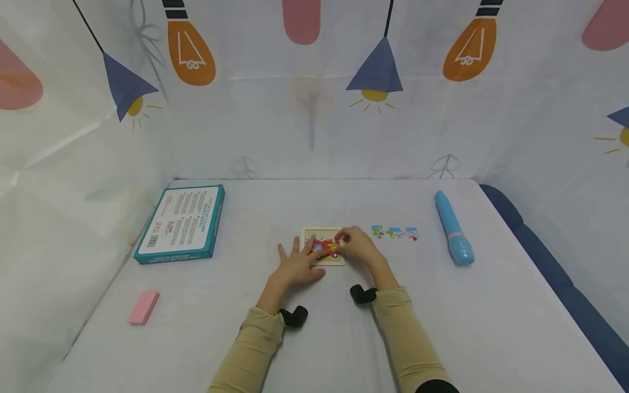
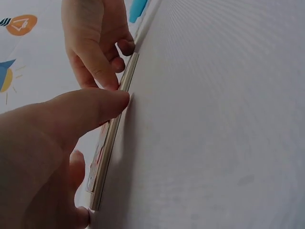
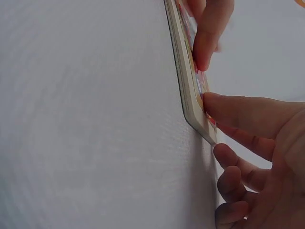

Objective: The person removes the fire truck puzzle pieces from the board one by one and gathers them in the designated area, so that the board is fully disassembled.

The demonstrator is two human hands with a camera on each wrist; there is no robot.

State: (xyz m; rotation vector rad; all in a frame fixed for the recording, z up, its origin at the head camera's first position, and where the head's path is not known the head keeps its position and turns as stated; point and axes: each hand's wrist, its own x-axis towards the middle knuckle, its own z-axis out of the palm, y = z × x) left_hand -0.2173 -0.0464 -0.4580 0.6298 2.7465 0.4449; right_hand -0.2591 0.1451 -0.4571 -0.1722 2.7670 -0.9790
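Wears a long, creased khaki left sleeve [image 1: 251, 349] and a matching right sleeve [image 1: 409, 335]. Has a bent, black left wrist fitting [image 1: 295, 317] and a similar right wrist fitting [image 1: 362, 295]. Shows a rounded black piece [image 1: 437, 387] against the right sleeve, partly cropped.

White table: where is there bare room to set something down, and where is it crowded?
Bare: between the teal box and the puzzle tray; between the pink block and the left sleeve; and right of the right sleeve, nearer than the blue stick. The middle is crowded: left hand and right hand at the tray, three puzzle pieces to its right.
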